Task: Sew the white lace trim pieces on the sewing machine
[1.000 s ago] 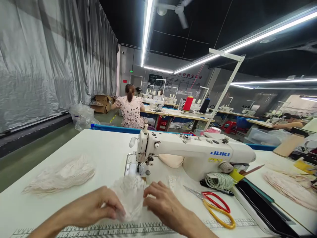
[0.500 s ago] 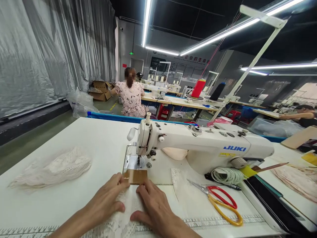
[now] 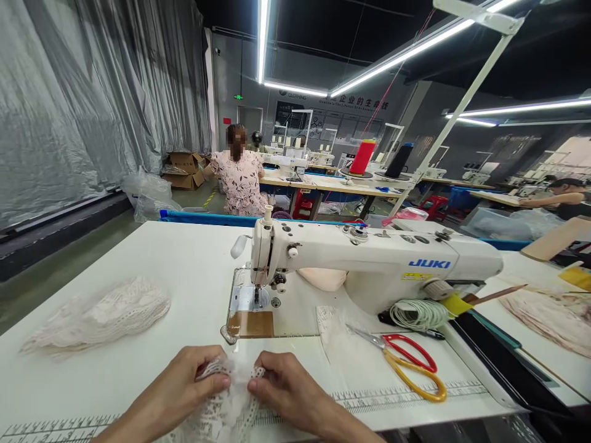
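Note:
White lace fabric [image 3: 219,409] hangs bunched between my hands at the front of the table. My left hand [image 3: 196,381] pinches a gathered fold of it between thumb and fingers. With thumb against fingertips, my right hand [image 3: 281,387] grips the lace's perforated edge. Just beyond them stands a white JUKI sewing machine [image 3: 369,252], its needle and presser foot [image 3: 257,295] above the metal plate. A brown plate [image 3: 252,324] lies on the machine bed in front of the foot, with nothing on it.
A lace pile [image 3: 101,314] lies on the left of the table [image 3: 184,295]. Red-and-yellow-handled scissors [image 3: 410,366] and a pale fabric piece [image 3: 339,338] lie right of my hands. A coil of cord [image 3: 418,321] sits by the machine. A person [image 3: 237,178] sits ahead.
Both hands have drawn back from the brown plate toward the table's front edge. Their fingers have closed on the lace and lifted it into a bunch.

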`<state>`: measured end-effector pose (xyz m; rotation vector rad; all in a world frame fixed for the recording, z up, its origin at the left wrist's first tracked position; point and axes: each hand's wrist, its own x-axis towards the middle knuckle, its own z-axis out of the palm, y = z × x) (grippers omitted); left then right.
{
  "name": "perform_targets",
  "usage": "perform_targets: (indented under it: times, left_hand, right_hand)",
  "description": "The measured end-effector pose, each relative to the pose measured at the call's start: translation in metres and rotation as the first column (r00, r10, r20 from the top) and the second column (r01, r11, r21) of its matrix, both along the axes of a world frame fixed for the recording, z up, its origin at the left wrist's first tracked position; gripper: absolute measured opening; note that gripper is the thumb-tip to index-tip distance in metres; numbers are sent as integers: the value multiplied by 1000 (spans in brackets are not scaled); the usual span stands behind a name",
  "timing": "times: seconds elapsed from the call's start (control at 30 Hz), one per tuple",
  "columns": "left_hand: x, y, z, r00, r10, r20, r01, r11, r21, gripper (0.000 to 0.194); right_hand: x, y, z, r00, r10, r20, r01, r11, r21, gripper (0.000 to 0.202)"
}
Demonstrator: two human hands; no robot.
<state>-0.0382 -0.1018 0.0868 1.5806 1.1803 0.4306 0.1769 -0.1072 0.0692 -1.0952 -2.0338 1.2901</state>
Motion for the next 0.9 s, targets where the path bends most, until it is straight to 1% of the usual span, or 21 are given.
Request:
perform_targets:
  times: [0.13,0.23,0.3,0.4,0.47,0.57,0.63,0.7,0.77,0.8,0.87,0.9]
  left_hand:
    - [-3,-8,1,1000,1,30,-2,999,45,36]
    - [-7,-11,-2,999,15,32,-17,998,68,40]
    - [-10,-11,-2,999,25,48,-28,998,65,40]
    - [-15,-9,5,996,35,79,-37,999,19,35]
    - [-17,-1,16,999,31,39,-32,999,25,32]
    - [-18,24,31,998,-18,-59,23,996,85,30]
    - [-16,49,34,993,-67,-101,78,991,108,28]
    - [-12,77,28,984,-116,-138,133,983,124,26]
    - [-5,101,16,973,-153,-173,177,975,136,27]
    - [-2,111,10,968,-167,-189,195,971,139,27]
    - [4,125,-1,956,-192,-222,226,965,135,27]
    - [6,130,-5,950,-203,-236,238,962,132,26]
  right_hand:
    - [-1,-8,6,1000,9,28,-9,1000,-23,15]
    - [-2,-11,10,1000,-10,3,10,999,-32,10]
    - [-5,-12,13,1000,-20,-22,18,998,-67,6]
    - [-12,-12,15,999,-30,-37,24,988,-153,1]
    - [-19,-9,15,999,-24,-24,20,985,-173,3]
    - [-26,3,13,999,-7,34,11,992,-129,5]
    - [-25,16,11,994,-28,108,32,999,-37,12]
    - [-16,30,8,976,-102,190,84,992,98,15]
    - [-2,42,5,953,-179,242,126,967,219,10]
    - [5,46,3,946,-197,259,126,955,268,8]
    - [19,53,0,940,-188,284,73,926,372,15]
    - [24,56,-2,942,-163,292,23,902,430,20]
